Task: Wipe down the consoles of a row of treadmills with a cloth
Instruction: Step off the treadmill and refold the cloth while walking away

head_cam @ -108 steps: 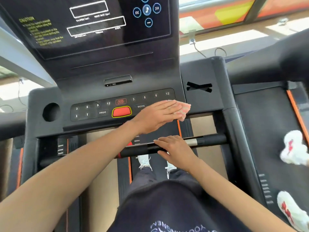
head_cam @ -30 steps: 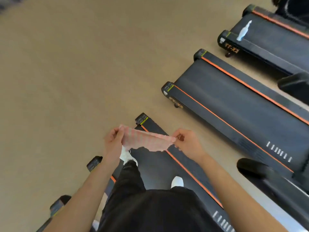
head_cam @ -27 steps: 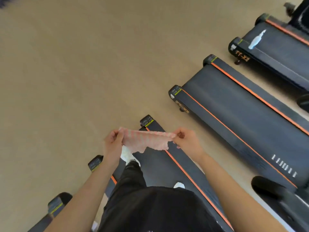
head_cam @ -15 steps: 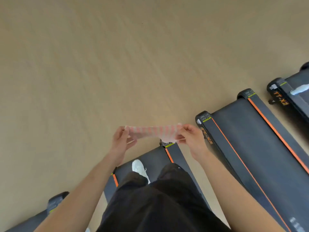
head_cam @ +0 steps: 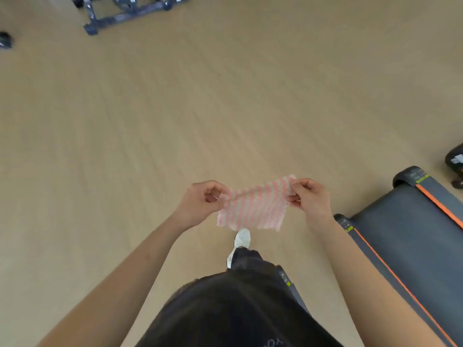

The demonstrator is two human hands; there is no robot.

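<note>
A small pink-and-white striped cloth (head_cam: 253, 209) hangs spread out in front of me, above the wooden floor. My left hand (head_cam: 200, 202) pinches its upper left corner and my right hand (head_cam: 309, 196) pinches its upper right corner. The cloth droops below both hands, stretched between them. One treadmill deck (head_cam: 411, 236), black with an orange stripe, lies at the right edge with its rear end toward me. No console is in view.
The tan wooden floor (head_cam: 175, 108) fills most of the view. A dark metal equipment frame (head_cam: 130, 11) stands at the top left. Another treadmill's end (head_cam: 456, 161) shows at the far right. My white shoe (head_cam: 241, 240) steps onto the floor below the cloth.
I have turned away from the console and stepped off the treadmill onto the floor. The cloth, earlier pressed on the console by my left hand, is now held spread between both hands.
</note>
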